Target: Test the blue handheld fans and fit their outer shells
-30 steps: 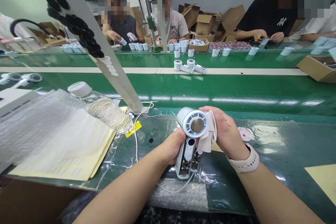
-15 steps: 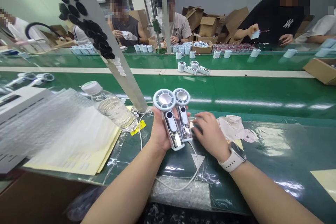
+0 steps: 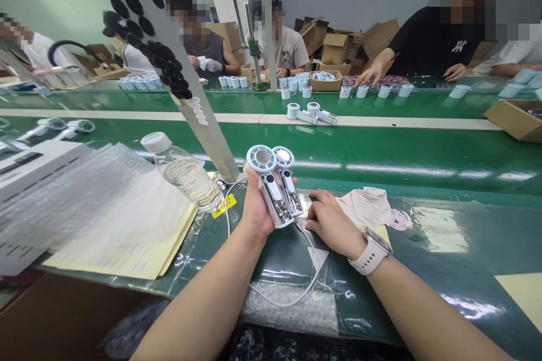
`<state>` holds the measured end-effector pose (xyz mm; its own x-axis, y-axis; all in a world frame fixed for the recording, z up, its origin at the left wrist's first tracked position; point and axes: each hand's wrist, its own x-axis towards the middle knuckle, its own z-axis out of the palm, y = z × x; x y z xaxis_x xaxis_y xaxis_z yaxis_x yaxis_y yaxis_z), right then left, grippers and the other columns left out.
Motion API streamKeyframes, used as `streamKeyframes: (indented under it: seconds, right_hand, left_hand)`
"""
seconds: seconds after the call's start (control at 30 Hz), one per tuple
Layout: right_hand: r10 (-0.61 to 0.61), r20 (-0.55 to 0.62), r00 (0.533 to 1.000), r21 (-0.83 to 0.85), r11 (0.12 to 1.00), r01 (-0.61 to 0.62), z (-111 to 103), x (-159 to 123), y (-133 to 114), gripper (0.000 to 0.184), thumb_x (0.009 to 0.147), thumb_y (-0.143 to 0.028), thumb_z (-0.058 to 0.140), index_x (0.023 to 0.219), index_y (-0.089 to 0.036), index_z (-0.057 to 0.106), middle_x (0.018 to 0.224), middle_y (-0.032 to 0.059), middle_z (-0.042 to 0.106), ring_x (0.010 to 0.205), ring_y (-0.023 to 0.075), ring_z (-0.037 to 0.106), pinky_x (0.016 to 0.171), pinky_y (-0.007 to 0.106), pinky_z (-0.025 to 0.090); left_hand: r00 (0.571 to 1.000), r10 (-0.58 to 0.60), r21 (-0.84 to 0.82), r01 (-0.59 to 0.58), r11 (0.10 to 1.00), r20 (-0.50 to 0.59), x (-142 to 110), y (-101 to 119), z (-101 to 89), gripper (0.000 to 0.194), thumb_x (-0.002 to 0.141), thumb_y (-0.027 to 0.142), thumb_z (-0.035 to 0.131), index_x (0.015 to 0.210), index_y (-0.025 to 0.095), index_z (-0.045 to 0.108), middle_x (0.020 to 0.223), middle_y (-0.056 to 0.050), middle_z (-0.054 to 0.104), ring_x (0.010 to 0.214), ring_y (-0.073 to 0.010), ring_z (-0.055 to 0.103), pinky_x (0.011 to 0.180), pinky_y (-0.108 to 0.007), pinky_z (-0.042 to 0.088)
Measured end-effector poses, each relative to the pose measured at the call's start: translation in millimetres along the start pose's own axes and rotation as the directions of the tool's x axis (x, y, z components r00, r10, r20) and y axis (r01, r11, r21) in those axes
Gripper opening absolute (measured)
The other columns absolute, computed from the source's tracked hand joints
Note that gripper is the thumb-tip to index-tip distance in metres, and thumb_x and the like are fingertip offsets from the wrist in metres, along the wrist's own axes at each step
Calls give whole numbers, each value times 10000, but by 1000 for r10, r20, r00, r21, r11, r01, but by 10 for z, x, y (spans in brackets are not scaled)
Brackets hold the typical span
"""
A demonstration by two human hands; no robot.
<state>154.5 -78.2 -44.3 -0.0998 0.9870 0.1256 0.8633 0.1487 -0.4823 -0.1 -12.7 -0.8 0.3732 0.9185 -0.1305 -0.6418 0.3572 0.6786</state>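
Note:
My left hand (image 3: 256, 208) is closed around two pale blue handheld fans side by side, held above the table with their round heads up. The nearer handheld fan (image 3: 277, 203) has a silvery handle with a dark round spot and a light panel; the other handheld fan (image 3: 291, 189) is partly behind it. My right hand (image 3: 332, 220) rests low over the table, fingers bent and apart, with nothing visible in them. A white cable (image 3: 315, 273) loops over the table, its end below the fans. Beside my right wrist lies a crumpled white cloth (image 3: 368, 206).
A water bottle (image 3: 190, 180) leans left of my hands, by bubble wrap (image 3: 122, 197). A slanted metal post (image 3: 203, 141) rises behind it. Beyond, two more fans (image 3: 307, 115) lie on the green conveyor (image 3: 381, 152). Co-workers sit across, and a cardboard box (image 3: 514, 115) stands right.
My left hand has tilted the fans and lowered them slightly. My right hand has come down towards the table. Across the conveyor, the co-worker in black has reached to the pale blue parts.

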Motion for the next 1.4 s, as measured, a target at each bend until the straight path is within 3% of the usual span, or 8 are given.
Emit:
streamKeyframes:
  seconds: [0.13, 0.33, 0.57, 0.63, 0.77, 0.97, 1.17, 1.4]
  right_hand:
    - [19, 12, 1000, 8, 1000, -19, -71, -4, -29, 211, 744, -69, 729, 719, -202, 568, 1205, 143, 612, 1208, 340, 523, 987, 490, 437]
    - [78, 49, 996, 20, 997, -79, -112, -12, -140, 219, 749, -40, 652, 751, -222, 530, 770, 61, 641, 810, 289, 611, 724, 389, 438]
    - [135, -21, 991, 162, 978, -130, -281, -42, -3, 193, 793, -78, 497, 730, -244, 420, 766, 43, 621, 743, 224, 605, 667, 344, 447]
    - [202, -11, 979, 422, 889, -178, -361, -53, 68, 174, 811, -139, 485, 757, -254, 366, 750, 18, 626, 677, 200, 611, 617, 333, 458]
    - [211, 153, 965, 834, 497, -241, -499, -72, 69, 200, 797, -260, 572, 823, -252, 373, 673, -49, 599, 529, 135, 545, 514, 270, 398]
    - [169, 89, 982, 924, 353, -145, -555, -105, -108, 442, 912, -584, 430, 977, -192, 621, 671, -2, 529, 600, 157, 469, 541, 302, 398]
    - [235, 25, 972, 885, 448, -131, -456, -96, -110, 425, 897, -592, 522, 792, -194, 628, 627, -14, 502, 589, 153, 477, 546, 291, 406]
    - [229, -216, 949, 666, 746, -28, -425, -160, -163, 333, 955, -482, 509, 764, -223, 595, 671, 13, 617, 667, 188, 583, 634, 311, 445]
  left_hand:
    - [999, -37, -11, 37, 999, 21, 7, -30, -31, 682, 588, 829, 681, 619, 151, 619, 830, -108, 736, 846, -284, 719, 770, -402, 598]
    - [997, -79, 6, 79, 997, 19, 15, -52, -64, 687, 587, 832, 678, 642, 148, 628, 808, -105, 727, 825, -278, 715, 732, -383, 597]
    - [996, -32, 29, 30, 999, 82, -24, -30, 9, 685, 544, 815, 721, 611, 140, 620, 923, -105, 728, 886, -277, 707, 742, -366, 594]
    - [989, -26, 38, 20, 999, 147, -59, -16, 45, 692, 523, 821, 724, 599, 142, 615, 981, -105, 723, 926, -283, 701, 762, -367, 593]
    - [961, -48, 55, 35, 998, 272, -133, -8, 95, 699, 513, 837, 712, 588, 149, 612, 1028, -113, 712, 963, -298, 692, 768, -368, 586]
    - [931, -85, 111, 48, 993, 354, -158, -44, 90, 731, 495, 885, 669, 570, 160, 604, 933, -132, 713, 933, -334, 691, 750, -421, 579]
    - [927, -80, 163, 20, 986, 366, -151, -99, 65, 717, 541, 880, 651, 600, 166, 633, 762, -108, 693, 834, -298, 691, 701, -377, 551]
    - [934, -76, 274, -25, 961, 349, -155, -172, -3, 748, 547, 885, 642, 617, 141, 653, 620, -80, 636, 550, -179, 590, 522, -286, 457]
